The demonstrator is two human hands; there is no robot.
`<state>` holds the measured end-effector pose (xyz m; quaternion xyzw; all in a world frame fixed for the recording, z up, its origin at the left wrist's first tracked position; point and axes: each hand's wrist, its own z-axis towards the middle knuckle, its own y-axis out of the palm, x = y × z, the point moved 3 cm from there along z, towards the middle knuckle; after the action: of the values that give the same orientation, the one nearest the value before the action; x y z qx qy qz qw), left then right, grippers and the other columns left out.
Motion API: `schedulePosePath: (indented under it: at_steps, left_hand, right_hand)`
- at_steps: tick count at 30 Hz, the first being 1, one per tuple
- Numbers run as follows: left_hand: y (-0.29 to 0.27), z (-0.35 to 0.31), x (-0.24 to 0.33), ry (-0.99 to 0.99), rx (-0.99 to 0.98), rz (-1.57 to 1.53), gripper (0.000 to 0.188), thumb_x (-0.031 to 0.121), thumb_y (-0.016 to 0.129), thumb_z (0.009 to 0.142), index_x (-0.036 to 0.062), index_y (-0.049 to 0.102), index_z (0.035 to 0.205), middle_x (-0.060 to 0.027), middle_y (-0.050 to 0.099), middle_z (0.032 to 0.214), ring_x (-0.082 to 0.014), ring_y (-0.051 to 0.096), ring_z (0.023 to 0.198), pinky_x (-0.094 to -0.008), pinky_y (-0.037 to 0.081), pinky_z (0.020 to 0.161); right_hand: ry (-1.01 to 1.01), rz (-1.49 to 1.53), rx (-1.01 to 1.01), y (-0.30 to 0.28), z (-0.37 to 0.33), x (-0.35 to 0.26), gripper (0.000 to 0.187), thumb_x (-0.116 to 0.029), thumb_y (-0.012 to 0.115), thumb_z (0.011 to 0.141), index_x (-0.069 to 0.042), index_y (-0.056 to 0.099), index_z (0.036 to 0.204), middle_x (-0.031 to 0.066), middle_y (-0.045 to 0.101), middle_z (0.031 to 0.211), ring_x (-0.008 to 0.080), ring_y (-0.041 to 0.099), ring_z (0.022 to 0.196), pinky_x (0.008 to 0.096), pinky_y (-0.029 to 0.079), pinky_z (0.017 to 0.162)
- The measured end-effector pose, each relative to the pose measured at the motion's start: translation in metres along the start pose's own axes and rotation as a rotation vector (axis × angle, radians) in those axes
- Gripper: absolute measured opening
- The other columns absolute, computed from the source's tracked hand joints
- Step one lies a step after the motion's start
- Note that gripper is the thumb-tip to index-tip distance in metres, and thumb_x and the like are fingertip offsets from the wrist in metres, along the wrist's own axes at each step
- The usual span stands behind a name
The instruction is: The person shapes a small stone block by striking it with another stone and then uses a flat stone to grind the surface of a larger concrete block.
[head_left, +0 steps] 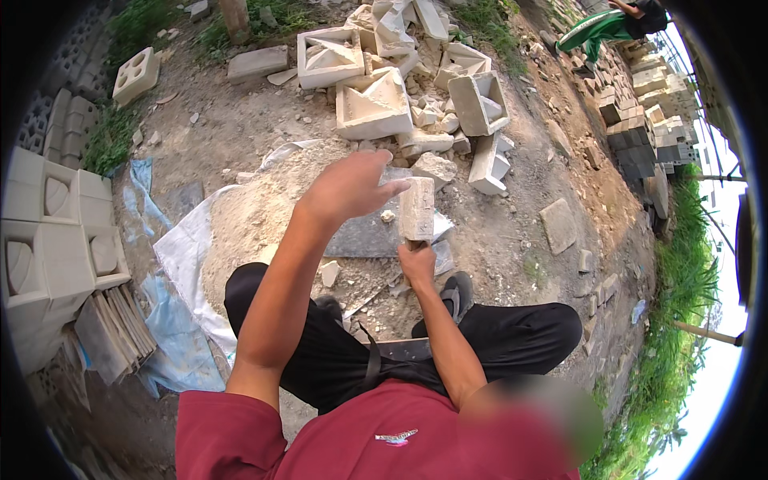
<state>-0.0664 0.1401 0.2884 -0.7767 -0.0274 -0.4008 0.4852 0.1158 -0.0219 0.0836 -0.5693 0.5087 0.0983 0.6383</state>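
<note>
My right hand [417, 264] is closed round the short handle of a mallet [417, 208], whose pale, dusty, block-shaped head points away from me. Left of it, my left hand [350, 186] reaches out with thumb and fingers apart, and the thumb tip is close beside the mallet head. Beneath both hands lies a flat grey slab [352, 240] on the ground, partly hidden by them. A small pale lump [388, 216] rests on the slab. Between my knees there is another pale chunk [330, 274].
Pale powder [248, 216] is heaped on a white sheet [180, 252]. Broken hollow blocks [374, 104] and rubble are piled beyond. Whole pale blocks [60, 280] and leaning flat boards [120, 324] stand at left. A person [608, 28] is at far right near stacked blocks [632, 140].
</note>
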Motion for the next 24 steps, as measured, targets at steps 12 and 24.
schedulePosePath:
  at_steps: [12,24]
  left_hand:
    - [-0.001,0.001,0.002,0.009,-0.010,0.001,0.060,0.042,0.060,0.090,-0.0061,0.052,0.125,-0.0268,0.057,0.122,-0.0390,0.055,0.114,-0.0404,0.042,0.100]
    - [0.001,0.001,-0.001,-0.004,0.001,0.026,0.060,0.041,0.060,0.090,-0.0058,0.053,0.125,-0.0261,0.057,0.123,-0.0386,0.054,0.115,-0.0402,0.042,0.100]
  right_hand:
    - [-0.068,-0.292,-0.219,0.016,0.010,0.007,0.043,-0.024,0.067,0.073,0.000,0.057,0.107,0.0267,0.065,0.085,0.0467,0.061,0.083,0.0516,0.050,0.073]
    - [-0.124,-0.230,-0.236,0.021,0.012,0.021,0.045,-0.022,0.067,0.072,0.005,0.057,0.107,0.0258,0.066,0.085,0.0404,0.065,0.085,0.0425,0.053,0.074]
